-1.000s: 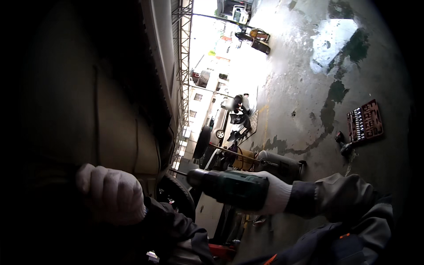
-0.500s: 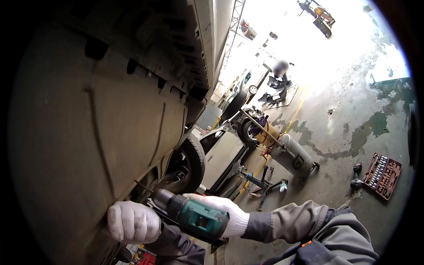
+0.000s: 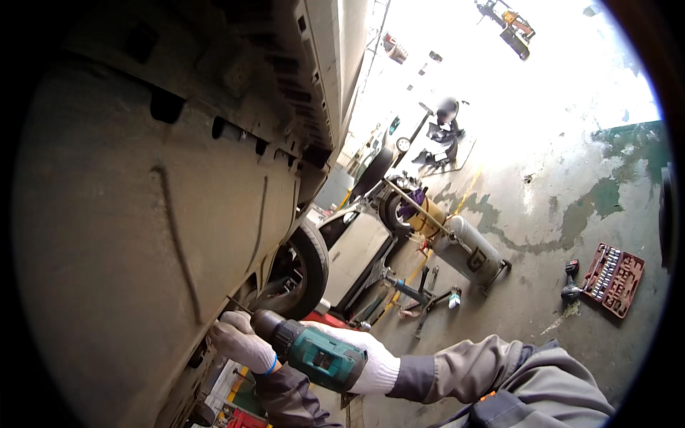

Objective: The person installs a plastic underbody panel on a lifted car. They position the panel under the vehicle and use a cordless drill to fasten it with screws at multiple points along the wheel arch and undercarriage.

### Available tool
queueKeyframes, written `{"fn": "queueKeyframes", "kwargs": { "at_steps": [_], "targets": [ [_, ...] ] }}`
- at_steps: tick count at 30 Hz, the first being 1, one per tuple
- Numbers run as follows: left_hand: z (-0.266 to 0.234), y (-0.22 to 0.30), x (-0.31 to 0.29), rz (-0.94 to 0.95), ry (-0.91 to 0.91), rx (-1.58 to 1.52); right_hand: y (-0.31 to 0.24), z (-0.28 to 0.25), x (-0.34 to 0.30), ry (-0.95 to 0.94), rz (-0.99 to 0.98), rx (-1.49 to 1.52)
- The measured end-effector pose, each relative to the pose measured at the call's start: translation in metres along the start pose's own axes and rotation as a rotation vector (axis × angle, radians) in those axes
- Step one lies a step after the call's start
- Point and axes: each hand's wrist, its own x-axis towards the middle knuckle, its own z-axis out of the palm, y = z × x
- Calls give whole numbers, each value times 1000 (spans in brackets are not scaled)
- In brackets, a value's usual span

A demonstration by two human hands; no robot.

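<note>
A green and black cordless drill (image 3: pixel 325 357) is in my right hand (image 3: pixel 378 364), which wears a white knit glove. Its thin bit (image 3: pixel 237 304) points up and left toward the edge of a dusty underbody panel (image 3: pixel 121 235) on a raised car. My left hand (image 3: pixel 246 344), also gloved, has its fingers bent against that panel's lower edge, just below the bit. Whatever lies between those fingertips is hidden. A blue band circles the left wrist. The bit's tip looks near the panel edge; whether it touches cannot be made out.
Beyond the panel is a car wheel (image 3: pixel 307 271). A grey tank (image 3: pixel 471 250) and a jack stand (image 3: pixel 421 294) occupy the floor to the right. Farther right lie an open socket set (image 3: pixel 614 279) and a power tool (image 3: pixel 571 280). Another person (image 3: pixel 446 125) is in the background.
My left hand has turned from a fist against the panel to bent fingers at its edge, moving right and closer to the drill bit. The view has shifted slightly; the drill stays in my right hand.
</note>
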Motion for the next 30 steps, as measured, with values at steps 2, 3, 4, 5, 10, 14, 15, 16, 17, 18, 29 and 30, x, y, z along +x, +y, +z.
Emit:
{"fn": "queueKeyframes", "kwargs": {
  "at_steps": [2, 3, 4, 5, 10, 14, 15, 16, 17, 18, 29, 30],
  "targets": [
    [1, 9, 2, -195, -94, -235, 7, -3, 0, -26, -46, -114],
    [0, 14, 1, -280, -164, -407, 8, -2, -2, -23, -15, 40],
    [2, 8, -2, -294, -186, -534, 7, -3, -2, -21, 16, 191],
    [6, 6, -3, -304, -214, -651, -7, -2, -1, -34, -24, -54],
    [27, 12, -10, -226, -98, -799, -18, -8, -11, -15, 17, -78],
    [25, 10, -11, -100, -85, -714, -6, -11, -18, 32, -37, -278],
    [25, 10, -12, -99, -67, -707, -4, -10, -20, 38, -28, -194],
    [23, 9, -14, -135, -96, -748, -2, -10, -22, 45, -20, -110],
    [22, 6, -15, -172, -127, -787, 1, -11, -25, 64, -72, -227],
    [19, -1, -9, -167, -137, -838, 3, -9, -25, 55, -88, -251],
    [18, -40, 7, -223, -338, -1154, 8, -3, -39, 100, -58, -443],
    [18, -42, 8, -218, -353, -1183, 9, -3, -42, 108, -90, -485]
  ]
}}
